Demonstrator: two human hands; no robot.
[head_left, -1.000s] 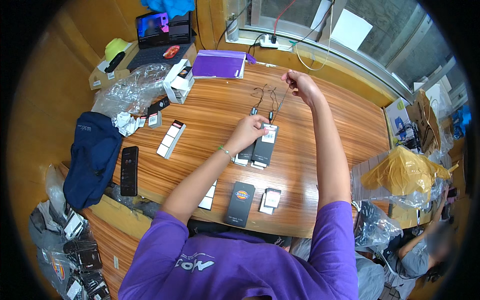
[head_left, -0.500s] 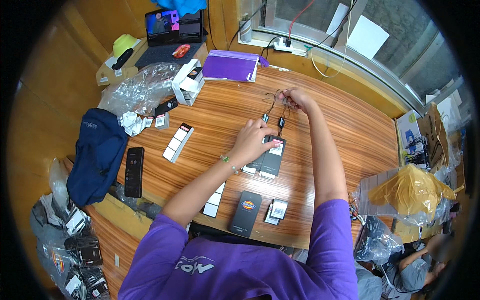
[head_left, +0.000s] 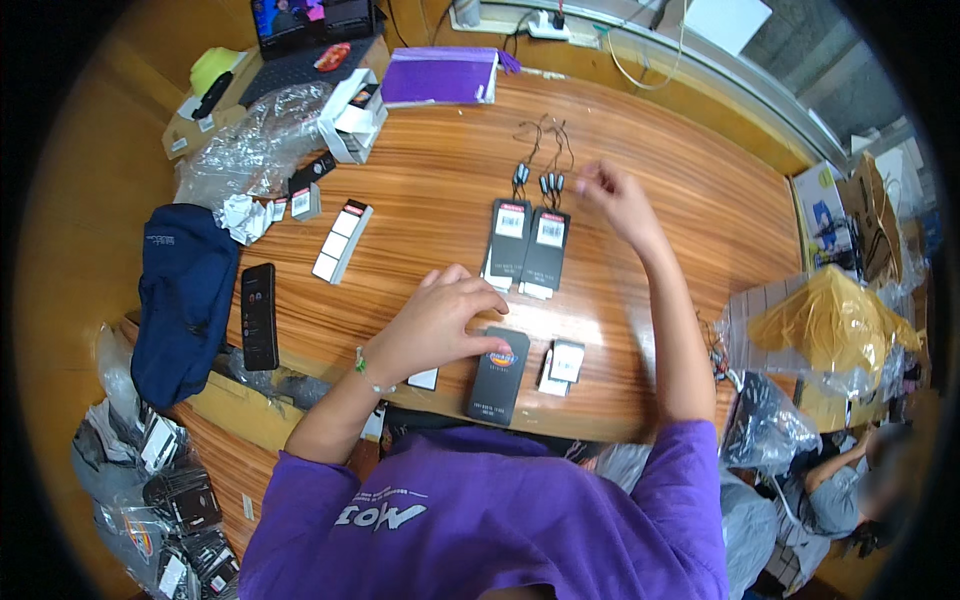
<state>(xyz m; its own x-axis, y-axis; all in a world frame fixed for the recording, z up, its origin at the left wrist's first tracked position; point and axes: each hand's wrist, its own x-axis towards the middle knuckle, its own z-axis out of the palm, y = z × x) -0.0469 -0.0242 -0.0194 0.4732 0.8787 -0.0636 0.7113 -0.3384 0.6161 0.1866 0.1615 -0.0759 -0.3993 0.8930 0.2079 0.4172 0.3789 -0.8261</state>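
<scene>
Two side-by-side stacks of dark grey hang tags, a left stack (head_left: 506, 245) and a right stack (head_left: 545, 250), lie on the table with white barcode stickers up. Black strings (head_left: 545, 140) with small dark toggles spread from their far ends. My right hand (head_left: 618, 205) hovers just right of these strings, its fingers curled in with nothing visible between them. My left hand (head_left: 445, 315) is open, fingers apart, its thumb over the far end of a dark tag stack (head_left: 495, 390) with an oval logo. Small barcode-sticker cards (head_left: 562, 365) lie to the right of that stack.
White label strips (head_left: 342, 243) and a black phone (head_left: 259, 315) lie left, beside a navy bag (head_left: 185, 300). Farther back are clear plastic wrap (head_left: 250, 140), an open white box (head_left: 352, 120), a laptop (head_left: 310, 60) and a purple book (head_left: 440, 78). A yellow plastic bag (head_left: 835, 320) stands right.
My right hand has let go of the strings and moved slightly aside. My left hand has left the paired stacks and come nearer, to the logo tags. The view has also shifted.
</scene>
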